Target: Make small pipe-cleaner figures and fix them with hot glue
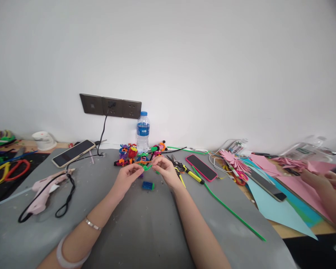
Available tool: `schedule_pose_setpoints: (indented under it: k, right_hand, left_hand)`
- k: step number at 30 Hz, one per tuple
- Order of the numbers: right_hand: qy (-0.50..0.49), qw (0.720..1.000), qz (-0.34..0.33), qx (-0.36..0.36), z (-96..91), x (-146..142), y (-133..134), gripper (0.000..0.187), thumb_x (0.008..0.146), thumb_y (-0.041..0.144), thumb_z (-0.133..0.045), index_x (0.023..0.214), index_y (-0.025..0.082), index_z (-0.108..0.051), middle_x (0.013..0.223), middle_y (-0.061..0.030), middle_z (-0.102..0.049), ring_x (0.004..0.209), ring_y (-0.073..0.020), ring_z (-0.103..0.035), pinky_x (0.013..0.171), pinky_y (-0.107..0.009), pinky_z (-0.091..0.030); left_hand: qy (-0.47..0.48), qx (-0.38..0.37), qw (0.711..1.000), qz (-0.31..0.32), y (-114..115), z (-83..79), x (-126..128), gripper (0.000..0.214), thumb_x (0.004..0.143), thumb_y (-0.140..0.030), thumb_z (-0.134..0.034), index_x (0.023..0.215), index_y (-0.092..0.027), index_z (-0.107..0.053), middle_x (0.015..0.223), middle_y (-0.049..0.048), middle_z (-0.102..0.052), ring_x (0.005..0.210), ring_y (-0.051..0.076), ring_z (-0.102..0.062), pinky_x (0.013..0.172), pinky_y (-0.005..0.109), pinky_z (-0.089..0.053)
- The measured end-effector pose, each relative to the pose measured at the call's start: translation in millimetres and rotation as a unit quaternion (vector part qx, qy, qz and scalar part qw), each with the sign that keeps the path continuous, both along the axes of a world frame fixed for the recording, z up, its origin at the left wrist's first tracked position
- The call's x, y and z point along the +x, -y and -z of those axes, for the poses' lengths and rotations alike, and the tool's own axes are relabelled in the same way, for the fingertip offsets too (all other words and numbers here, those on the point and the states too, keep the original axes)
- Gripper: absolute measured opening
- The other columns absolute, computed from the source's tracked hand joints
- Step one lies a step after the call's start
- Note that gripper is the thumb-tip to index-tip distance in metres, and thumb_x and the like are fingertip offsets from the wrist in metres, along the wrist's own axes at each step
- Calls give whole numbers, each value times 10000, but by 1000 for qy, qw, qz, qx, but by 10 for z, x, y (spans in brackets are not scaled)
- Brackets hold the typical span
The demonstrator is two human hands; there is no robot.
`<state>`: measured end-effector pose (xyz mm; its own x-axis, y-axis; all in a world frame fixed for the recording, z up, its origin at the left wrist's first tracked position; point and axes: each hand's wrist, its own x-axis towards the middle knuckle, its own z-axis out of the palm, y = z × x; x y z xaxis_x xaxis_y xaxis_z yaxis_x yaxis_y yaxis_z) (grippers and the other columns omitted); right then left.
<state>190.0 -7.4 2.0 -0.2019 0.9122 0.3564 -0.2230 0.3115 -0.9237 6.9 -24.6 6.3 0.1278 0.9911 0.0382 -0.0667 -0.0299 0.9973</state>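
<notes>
Between my two hands is a short bent green pipe cleaner (147, 168), held in the fingertips at both ends. My left hand (128, 176) pinches its left end, and my right hand (166, 171) pinches the right. Just below them on the grey mat (134, 231) lies a small blue roll with a green end (147, 185). Colourful fuzzy figures (132, 150) stand close behind my fingers, partly hidden by them. To the right of my right hand lie yellow-and-black pliers (194, 175). A long green pipe cleaner (232, 209) stretches from near them toward the mat's right edge.
A water bottle (143, 130) stands against the wall. On the left are a pink glue gun (46, 190) with its cord, a phone (74, 153) and scissors (16, 170). A pink-cased phone (201, 167) lies right. Another person's hands (319, 183) are over pink paper (305, 192) at far right.
</notes>
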Motion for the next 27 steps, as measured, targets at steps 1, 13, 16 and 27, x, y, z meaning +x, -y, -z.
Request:
schedule_pose_setpoints:
  k: [1, 13, 16, 27]
  right_hand:
    - [-3, 1000, 0, -1, 5, 4, -2, 164, 745, 315, -750, 756, 198, -636, 824, -20, -597, 736, -141, -540, 654, -260, -447]
    - [-7, 1000, -10, 6, 2, -8, 0, 140, 751, 299, -747, 753, 199, -648, 816, -18, -604, 768, -148, -559, 684, -266, -452]
    - [-10, 1000, -7, 6, 3, -6, -6, 142, 748, 294, -747, 751, 197, -644, 806, -14, -601, 745, -141, -554, 672, -263, -449]
    - [3, 1000, -7, -2, 10, -15, -8, 163, 744, 321, -745, 753, 198, -638, 809, -20, -603, 757, -152, -558, 682, -276, -456]
  left_hand:
    - [2, -6, 1000, -2, 6, -15, 1, 370, 632, -512, -751, 715, -158, -676, 556, -35, -497, 492, 88, -380, 473, 225, -282]
    - [-10, 0, 1000, 4, -4, 23, -1, 367, 625, -502, -757, 718, -153, -694, 544, -31, -511, 492, 86, -374, 476, 222, -289]
    - [2, -15, 1000, -2, -2, -4, -3, 419, 639, -549, -727, 745, -144, -698, 567, -22, -526, 490, 83, -382, 467, 218, -281]
    - [5, -12, 1000, -10, 13, -18, 1, 411, 650, -542, -722, 752, -144, -702, 565, -27, -503, 497, 84, -373, 464, 215, -272]
